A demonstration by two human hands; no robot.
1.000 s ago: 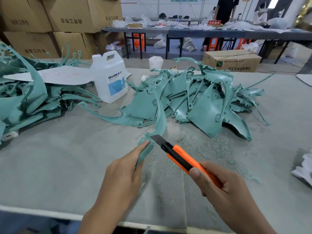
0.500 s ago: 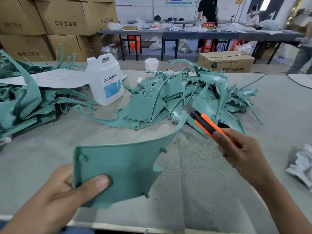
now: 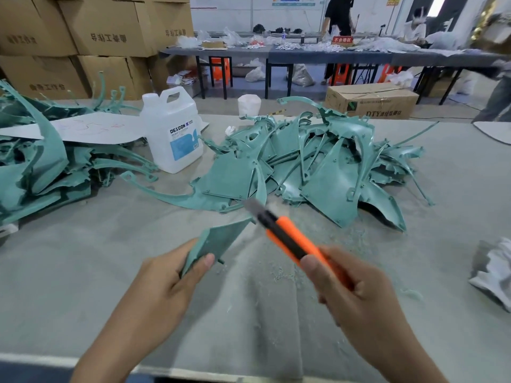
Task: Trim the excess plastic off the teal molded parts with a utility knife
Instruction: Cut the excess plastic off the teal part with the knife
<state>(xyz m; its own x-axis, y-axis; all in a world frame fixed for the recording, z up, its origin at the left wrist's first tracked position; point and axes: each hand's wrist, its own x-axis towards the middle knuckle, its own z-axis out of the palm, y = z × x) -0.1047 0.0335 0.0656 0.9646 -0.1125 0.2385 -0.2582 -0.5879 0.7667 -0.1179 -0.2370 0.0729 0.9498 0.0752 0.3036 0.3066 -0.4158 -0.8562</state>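
left hand (image 3: 166,283) is pinching the part (image 3: 218,239), now turned edge-on | right hand (image 3: 356,294) is gripping the knife (image 3: 287,239), blade (image 3: 253,207) returning to its tip | next cut probably starting

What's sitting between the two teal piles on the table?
In the head view, a white jug stands between the left pile and the right pile. A curved teal strip lies on the table in front of it.

Stacked cardboard boxes (image 3: 105,37) at left, long dark tables (image 3: 304,55) behind, white wall (image 3: 235,12), grey floor (image 3: 304,92)
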